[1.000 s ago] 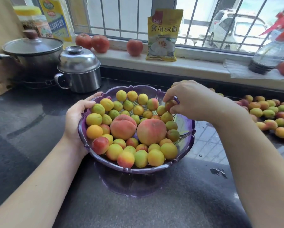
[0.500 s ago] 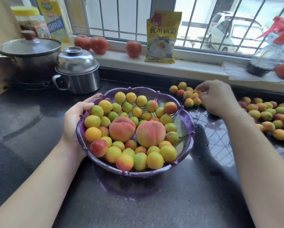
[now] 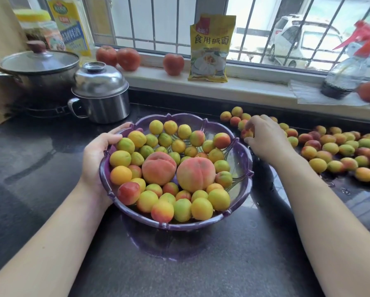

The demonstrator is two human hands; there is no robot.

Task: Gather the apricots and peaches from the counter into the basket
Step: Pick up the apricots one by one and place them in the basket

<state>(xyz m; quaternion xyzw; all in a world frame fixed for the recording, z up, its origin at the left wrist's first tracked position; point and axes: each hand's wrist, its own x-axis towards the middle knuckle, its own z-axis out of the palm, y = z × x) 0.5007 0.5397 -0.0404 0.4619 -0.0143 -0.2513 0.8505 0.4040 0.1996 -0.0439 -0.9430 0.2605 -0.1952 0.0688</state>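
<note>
**Right hand back among the loose apricots**

Since the earlier frame, when it was over the basket rim, the right hand (image 3: 263,140) has swung out to the counter (image 3: 51,168) and now curls its fingers around a reddish apricot (image 3: 247,132) just beyond the basket (image 3: 240,159). More loose apricots (image 3: 330,151) lie beside and past that hand, spreading away to its right. The left hand (image 3: 98,155) grips the basket's left rim as before, thumb inside touching a green-yellow fruit. Between the two hands the basket sits heaped with apricots, two peaches (image 3: 158,168) resting side by side in the middle. Beyond the left hand stands a steel pot (image 3: 100,95).
</note>
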